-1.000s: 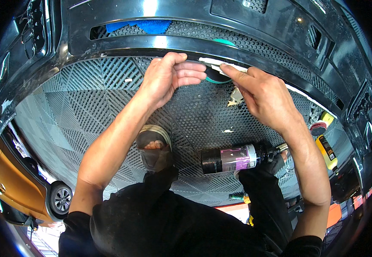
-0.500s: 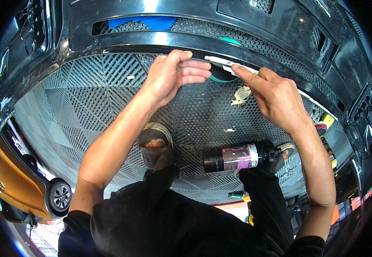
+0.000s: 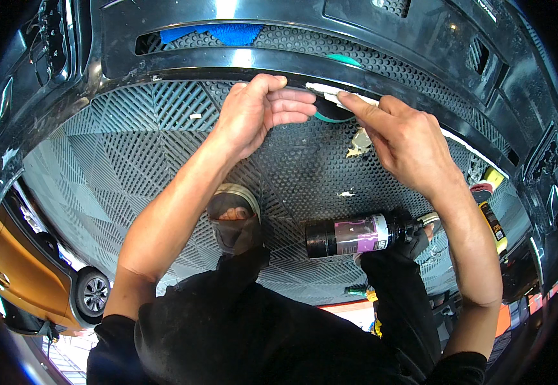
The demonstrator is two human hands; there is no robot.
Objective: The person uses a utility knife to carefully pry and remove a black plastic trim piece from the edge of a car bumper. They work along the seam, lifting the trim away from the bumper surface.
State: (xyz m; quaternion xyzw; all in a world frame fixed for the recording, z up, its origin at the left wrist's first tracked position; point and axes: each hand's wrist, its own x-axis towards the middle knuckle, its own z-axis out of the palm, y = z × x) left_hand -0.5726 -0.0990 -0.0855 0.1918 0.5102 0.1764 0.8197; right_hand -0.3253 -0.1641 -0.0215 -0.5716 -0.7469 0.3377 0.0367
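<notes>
A black car bumper (image 3: 183, 61) arches across the far side, with a white strip (image 3: 340, 92) along its near lower edge. My left hand (image 3: 253, 112) is beside that edge, its fingers stretched out and its thumb tip close to the rim. I see nothing held in it. My right hand (image 3: 407, 138) is at the strip, palm down, its index finger extended onto the white material and its other fingers curled. Its thumb is mostly hidden, and whatever it pinches there cannot be made out. Behind the rim between my hands, a round dark thing with a green edge (image 3: 335, 120) partly shows.
A black bottle with a purple label (image 3: 362, 235) lies by my right foot. Pale scraps (image 3: 359, 142) lie on the dark grid floor mat (image 3: 298, 167). A blue cloth (image 3: 234, 34) shows through the bumper slot. A yellow-and-black bottle (image 3: 494, 228) is at right, an orange car (image 3: 32, 269) at left.
My right hand has shifted slightly left along the bumper edge, its index fingertip now further along the white strip. My left hand has stayed in place.
</notes>
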